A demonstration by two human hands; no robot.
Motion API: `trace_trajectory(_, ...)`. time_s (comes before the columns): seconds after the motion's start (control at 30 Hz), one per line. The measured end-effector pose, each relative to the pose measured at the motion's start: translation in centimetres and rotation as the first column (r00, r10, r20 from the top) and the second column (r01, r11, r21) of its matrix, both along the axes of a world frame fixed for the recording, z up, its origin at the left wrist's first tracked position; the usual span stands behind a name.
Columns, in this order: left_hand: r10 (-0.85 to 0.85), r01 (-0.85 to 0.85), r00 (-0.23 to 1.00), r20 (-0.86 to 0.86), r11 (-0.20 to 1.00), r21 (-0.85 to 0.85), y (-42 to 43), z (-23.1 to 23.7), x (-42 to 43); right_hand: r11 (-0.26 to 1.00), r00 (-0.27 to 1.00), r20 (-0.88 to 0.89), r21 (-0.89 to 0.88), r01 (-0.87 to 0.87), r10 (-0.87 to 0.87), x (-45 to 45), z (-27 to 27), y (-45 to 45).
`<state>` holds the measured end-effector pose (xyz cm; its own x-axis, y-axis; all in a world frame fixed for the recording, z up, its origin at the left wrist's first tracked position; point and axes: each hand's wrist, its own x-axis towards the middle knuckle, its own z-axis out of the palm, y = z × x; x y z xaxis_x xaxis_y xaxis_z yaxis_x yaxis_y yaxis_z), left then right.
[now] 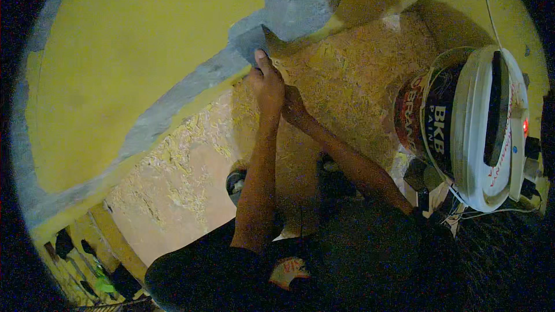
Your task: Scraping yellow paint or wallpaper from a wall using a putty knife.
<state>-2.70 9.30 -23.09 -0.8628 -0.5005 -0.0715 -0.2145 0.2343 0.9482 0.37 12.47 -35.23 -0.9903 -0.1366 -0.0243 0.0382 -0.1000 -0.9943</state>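
My left hand point(268, 86) is closed around a flat, wide-bladed scraper point(250, 44), its thumb lying along the blade. The blade rests at or very near the yellow wall point(151, 43), on a bare grey strip point(212, 67) between painted areas. Just below and to the right of the left hand, my right hand point(295, 106) touches or nearly touches its wrist side; its fingers are partly hidden, and whether it also grips the scraper's handle cannot be told.
Paint flakes point(173, 169) litter the floor along the wall's base. A paint bucket point(442, 117) stands at the right, with a white lid-like piece point(477, 138) and a small red light at its top. A cord runs up from it. A step edge point(117, 234) lies lower left.
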Motion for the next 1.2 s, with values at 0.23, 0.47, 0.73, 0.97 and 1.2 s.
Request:
trace_trajectory(0.23,-0.039,0.042,0.998,-0.044,0.997,0.071,-2.2,0.7,-0.2,0.969,1.000,-0.014,-0.248,-0.011,0.008,0.3,2.6,-1.5)
trace_trajectory(0.47,-0.032,0.037,0.997,-0.069,0.996,0.077,-2.0,3.8,-1.4,0.996,0.975,-0.211,-0.039,-0.076,0.066,-0.7,5.0,-0.1)
trace_trajectory(0.73,-0.010,0.010,1.000,-0.023,1.000,-0.002,-2.5,1.0,-0.4,0.997,0.999,0.032,-0.077,0.004,-0.002,1.5,6.3,-1.0)
trace_trajectory(0.97,-0.129,0.129,0.987,-0.097,0.992,-0.007,-1.5,3.8,-1.0,0.998,0.997,-0.072,-0.046,-0.036,0.032,-1.1,4.6,-0.5)
trace_trajectory(1.2,-0.100,0.104,0.991,0.092,0.994,-0.038,-1.0,4.7,-0.8,0.979,0.999,0.002,-0.195,-0.053,0.055,-1.1,3.3,0.1)
